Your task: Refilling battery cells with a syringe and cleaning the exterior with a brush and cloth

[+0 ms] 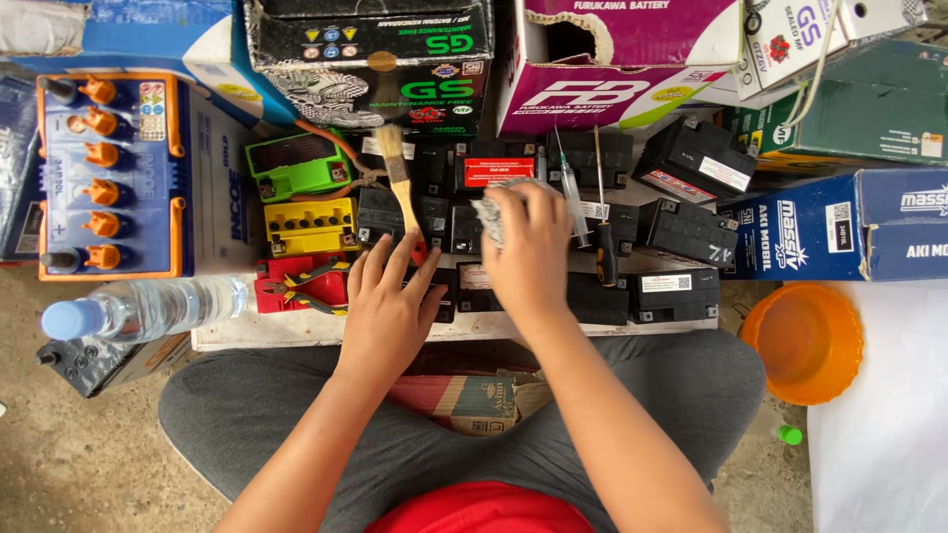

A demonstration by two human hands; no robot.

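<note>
Grey cloth [497, 212] is bunched in the right hand [531, 247], fingers closed on it and pressing it down onto a small black battery [472, 229] in the middle row on the tabletop [237, 338]. Left hand [387, 301] lies open, palm down, fingers spread on the neighbouring black battery [379, 215], just left of the cloth. Wooden-handled brush [400, 183] lies beyond the left fingertips, long axis running away from the person. Screwdriver [602, 222] and syringe [571, 190] lie just right of the right hand.
</note>
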